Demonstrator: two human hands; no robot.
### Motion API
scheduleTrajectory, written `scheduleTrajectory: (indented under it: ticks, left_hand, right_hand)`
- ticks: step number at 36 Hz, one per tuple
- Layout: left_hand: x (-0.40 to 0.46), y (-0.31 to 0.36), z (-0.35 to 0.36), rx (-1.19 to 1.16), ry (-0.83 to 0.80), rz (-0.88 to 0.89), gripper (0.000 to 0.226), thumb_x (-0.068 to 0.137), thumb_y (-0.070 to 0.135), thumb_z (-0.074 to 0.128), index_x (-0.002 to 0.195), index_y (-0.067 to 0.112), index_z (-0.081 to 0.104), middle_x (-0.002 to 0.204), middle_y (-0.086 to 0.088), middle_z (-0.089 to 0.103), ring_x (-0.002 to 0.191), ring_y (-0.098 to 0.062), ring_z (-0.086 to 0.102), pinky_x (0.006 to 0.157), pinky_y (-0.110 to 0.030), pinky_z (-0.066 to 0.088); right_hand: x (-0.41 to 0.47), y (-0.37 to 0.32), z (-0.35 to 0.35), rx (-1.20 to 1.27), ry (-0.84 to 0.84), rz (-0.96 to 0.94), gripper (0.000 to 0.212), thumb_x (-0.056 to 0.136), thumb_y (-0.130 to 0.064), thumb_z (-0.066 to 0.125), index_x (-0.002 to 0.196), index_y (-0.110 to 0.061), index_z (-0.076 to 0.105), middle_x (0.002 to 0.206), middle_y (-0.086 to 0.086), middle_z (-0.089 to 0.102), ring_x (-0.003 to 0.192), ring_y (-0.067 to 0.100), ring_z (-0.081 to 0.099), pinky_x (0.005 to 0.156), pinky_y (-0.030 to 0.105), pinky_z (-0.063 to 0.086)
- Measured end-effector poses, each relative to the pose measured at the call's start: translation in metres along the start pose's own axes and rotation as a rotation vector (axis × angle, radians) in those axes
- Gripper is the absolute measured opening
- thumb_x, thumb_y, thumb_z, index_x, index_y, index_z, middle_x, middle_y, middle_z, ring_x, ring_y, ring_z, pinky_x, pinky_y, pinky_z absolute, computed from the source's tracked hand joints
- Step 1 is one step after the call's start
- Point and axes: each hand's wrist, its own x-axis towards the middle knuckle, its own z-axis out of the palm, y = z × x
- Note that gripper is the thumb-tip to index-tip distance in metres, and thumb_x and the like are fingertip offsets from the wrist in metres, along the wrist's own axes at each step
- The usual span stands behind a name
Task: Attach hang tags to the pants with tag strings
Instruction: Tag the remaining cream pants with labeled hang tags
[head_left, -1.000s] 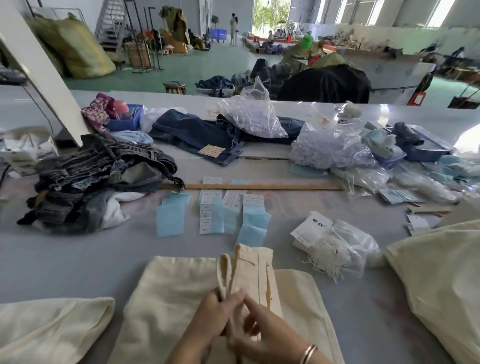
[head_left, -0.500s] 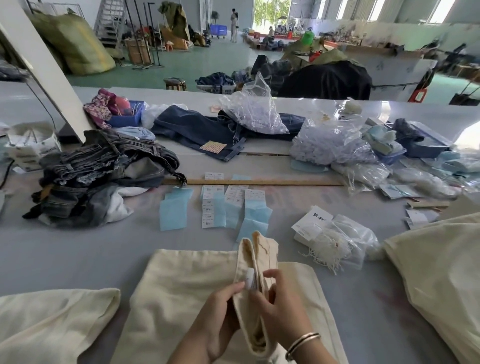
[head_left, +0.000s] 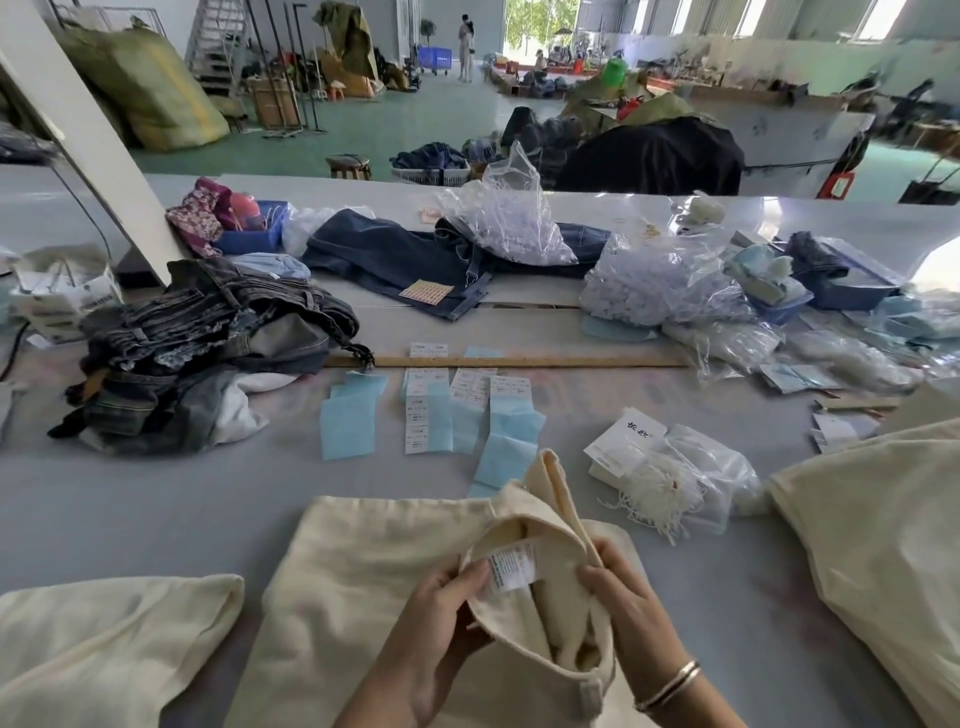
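Pants: one cream pair (head_left: 363, 582) lies flat on the gray table (head_left: 130, 509), right in front of the person. The waist end is lifted up and opened wide, so the inside shows.
Label inside: one small white label (head_left: 511, 566) with tiny print is sewn inside the waist. The print is too small to read.
Left hand: the left hand (head_left: 441, 623) grips the near edge of the open waist, with the thumb just beside the label.
Right hand: the right hand (head_left: 623, 608) has its fingers curled round the far side of the waist. Two thin silver bangles (head_left: 670, 686) sit on that wrist.
More cream cloth: two other cream pieces, one at the left (head_left: 104, 649) and one at the right (head_left: 883, 545).
Hang tags: a few rows of blue and white paper tags (head_left: 457, 415) lie flat just past the pants. I cannot count them exactly.
Tag strings: one bunch of white strings (head_left: 654, 493) spills out of a clear bag, beside a white card, to the right of the tags.
Ruler: one long wooden ruler (head_left: 519, 361) lies across the table behind the tags.
Jeans: one messy pile (head_left: 208, 348) on the left, and one dark blue pair (head_left: 405, 254) spread out farther back.
Clear bags: several (head_left: 660, 286) full of small white bits on the right side.
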Motion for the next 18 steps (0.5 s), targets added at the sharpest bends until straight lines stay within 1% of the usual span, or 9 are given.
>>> scheduleTrajectory:
  ticks: [2,5,7,9,10,11,12,14,18]
  left_hand:
    - [-0.003,-0.004,0.003,-0.071,-0.034,-0.039,0.033,0.075,0.020,0.064,0.103,0.004,0.073,0.107,-0.023,0.067,0.088,-0.032,0.063,0.075,-0.040,0.053]
    - [-0.004,-0.009,0.006,-0.208,-0.061,-0.090,0.038,0.076,0.014,0.061,0.109,-0.003,0.069,0.107,-0.029,0.066,0.085,-0.037,0.068,0.070,-0.046,0.057]
    - [-0.004,-0.011,0.007,-0.247,-0.084,-0.083,0.041,0.077,0.011,0.059,0.114,-0.005,0.064,0.098,-0.029,0.068,0.076,-0.038,0.069,0.063,-0.047,0.057]
    - [-0.004,-0.013,0.008,-0.248,-0.094,-0.081,0.044,0.080,0.010,0.056,0.121,-0.006,0.058,0.081,-0.025,0.067,0.058,-0.032,0.065,0.055,-0.041,0.055]
    - [-0.004,-0.013,0.008,-0.240,-0.104,-0.087,0.045,0.082,0.011,0.056,0.123,-0.007,0.057,0.080,-0.025,0.067,0.057,-0.031,0.065,0.055,-0.041,0.054]
    - [-0.005,-0.013,0.008,-0.230,-0.119,-0.095,0.044,0.082,0.012,0.056,0.123,-0.006,0.058,0.086,-0.027,0.068,0.063,-0.034,0.066,0.058,-0.043,0.055]
    - [-0.004,-0.014,0.008,-0.219,-0.130,-0.105,0.043,0.082,0.013,0.056,0.121,-0.004,0.061,0.098,-0.029,0.067,0.075,-0.037,0.067,0.063,-0.046,0.056]
    - [-0.003,-0.015,0.008,-0.178,-0.127,-0.115,0.041,0.080,0.015,0.058,0.117,-0.002,0.066,0.114,-0.030,0.064,0.094,-0.040,0.066,0.072,-0.050,0.056]
    - [-0.003,-0.013,0.010,-0.096,-0.120,-0.098,0.040,0.074,0.017,0.057,0.108,0.000,0.071,0.116,-0.028,0.064,0.100,-0.037,0.063,0.076,-0.050,0.056]
  right_hand:
    - [-0.002,-0.001,-0.005,0.183,-0.013,0.055,0.021,0.087,0.010,0.041,0.095,0.004,0.059,0.080,0.019,0.059,0.075,0.027,0.053,0.068,0.036,0.043]
    - [-0.004,-0.004,-0.011,0.343,-0.042,0.115,0.025,0.071,0.001,0.048,0.093,0.008,0.058,0.077,0.022,0.061,0.068,0.029,0.059,0.060,0.033,0.049]
    - [-0.003,-0.003,-0.015,0.390,-0.065,0.135,0.032,0.069,-0.002,0.048,0.097,0.010,0.058,0.079,0.025,0.063,0.067,0.029,0.063,0.057,0.030,0.054]
    - [-0.001,0.000,-0.020,0.439,-0.082,0.158,0.036,0.069,-0.002,0.046,0.101,0.009,0.059,0.087,0.028,0.065,0.073,0.032,0.066,0.063,0.033,0.056]
    - [0.000,0.002,-0.022,0.456,-0.084,0.171,0.037,0.070,-0.002,0.045,0.102,0.008,0.059,0.090,0.029,0.065,0.076,0.033,0.066,0.067,0.036,0.055]
    - [0.001,0.003,-0.023,0.473,-0.083,0.186,0.037,0.070,-0.002,0.044,0.102,0.007,0.060,0.092,0.029,0.065,0.079,0.034,0.066,0.071,0.038,0.054]
    - [0.002,0.004,-0.025,0.489,-0.086,0.201,0.037,0.070,-0.002,0.044,0.102,0.006,0.061,0.093,0.029,0.065,0.080,0.035,0.066,0.073,0.039,0.053]
    - [0.003,0.007,-0.027,0.516,-0.109,0.223,0.036,0.070,-0.002,0.043,0.097,0.004,0.067,0.094,0.027,0.066,0.081,0.034,0.067,0.071,0.038,0.054]
    - [0.005,0.007,-0.031,0.509,-0.130,0.223,0.039,0.073,-0.002,0.040,0.088,-0.004,0.076,0.094,0.023,0.069,0.083,0.030,0.069,0.070,0.034,0.056]
